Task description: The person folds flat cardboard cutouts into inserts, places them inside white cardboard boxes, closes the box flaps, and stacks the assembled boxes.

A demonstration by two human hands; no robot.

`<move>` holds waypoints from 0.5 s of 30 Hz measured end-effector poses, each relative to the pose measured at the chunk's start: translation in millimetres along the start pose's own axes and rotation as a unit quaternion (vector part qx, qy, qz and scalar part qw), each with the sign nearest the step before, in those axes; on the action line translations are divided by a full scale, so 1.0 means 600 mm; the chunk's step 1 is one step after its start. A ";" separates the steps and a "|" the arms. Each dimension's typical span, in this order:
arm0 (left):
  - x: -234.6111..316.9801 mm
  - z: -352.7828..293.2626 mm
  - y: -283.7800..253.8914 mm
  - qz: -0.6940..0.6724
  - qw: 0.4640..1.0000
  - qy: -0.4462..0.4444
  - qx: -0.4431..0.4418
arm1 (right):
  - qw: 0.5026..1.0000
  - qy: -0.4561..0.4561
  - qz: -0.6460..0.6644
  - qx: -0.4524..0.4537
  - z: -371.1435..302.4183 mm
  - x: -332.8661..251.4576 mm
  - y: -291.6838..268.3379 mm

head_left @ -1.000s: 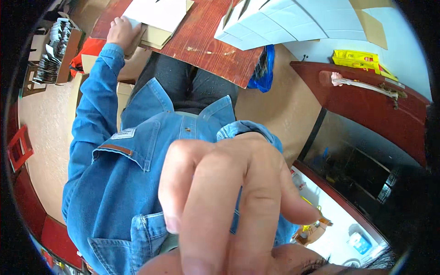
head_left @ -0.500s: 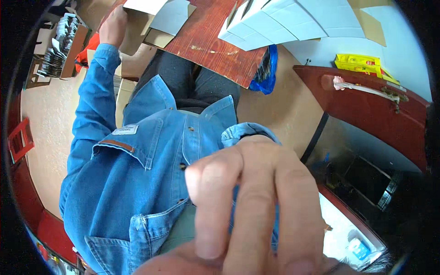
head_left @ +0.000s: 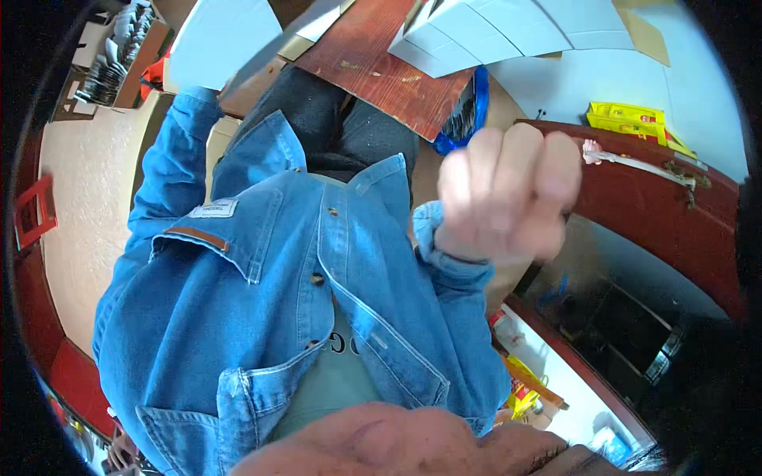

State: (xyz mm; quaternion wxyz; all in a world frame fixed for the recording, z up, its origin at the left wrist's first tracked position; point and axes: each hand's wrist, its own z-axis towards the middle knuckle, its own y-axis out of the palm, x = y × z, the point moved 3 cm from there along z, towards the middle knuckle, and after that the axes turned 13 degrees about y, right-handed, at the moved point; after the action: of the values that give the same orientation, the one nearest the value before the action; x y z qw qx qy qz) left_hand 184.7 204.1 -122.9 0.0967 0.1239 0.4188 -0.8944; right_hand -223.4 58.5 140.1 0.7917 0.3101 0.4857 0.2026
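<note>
My right hand (head_left: 508, 190) is raised over the right side of my denim jacket, blurred by motion. Its fingers are curled in, and what they hold, if anything, is hidden. My left arm reaches up toward the far left, where a white cardboard panel (head_left: 225, 40) covers my left hand; only the cuff shows below it. A thin grey edge of another panel (head_left: 278, 49) slants beside it. Just right of these is the red-brown wooden table (head_left: 373, 71), over my knees, with a row of white boxes (head_left: 484, 36) standing on it.
An open carton of grey-black parts (head_left: 119, 59) stands at the far left. A blue plastic bag (head_left: 468, 119) sits by the table's corner. Further right are a yellow package (head_left: 627, 119), a dark red panel with a handle (head_left: 651, 170) and a black screen (head_left: 627, 309).
My right hand has moved away from close to the camera, up and to the right. A white panel has come over my left hand, which showed before.
</note>
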 end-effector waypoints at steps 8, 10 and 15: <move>0.184 -0.102 0.062 -0.145 0.899 -0.382 -0.158 | 0.752 0.037 -0.606 0.256 -0.009 -0.010 -0.118; 0.207 -0.054 0.033 -0.193 0.887 -0.396 -0.140 | 0.700 0.067 -0.686 0.189 -0.010 0.005 -0.124; 0.254 0.045 -0.063 -0.401 0.777 -0.484 -0.047 | 0.708 0.285 -0.624 0.166 -0.010 0.046 -0.118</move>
State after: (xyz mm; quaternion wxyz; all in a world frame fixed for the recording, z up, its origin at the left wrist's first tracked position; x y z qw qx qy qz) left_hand 25.4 196.7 -125.3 -0.0747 -0.5088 0.3706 -0.7735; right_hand -214.8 26.0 71.6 0.4972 -0.0093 0.7969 -0.3430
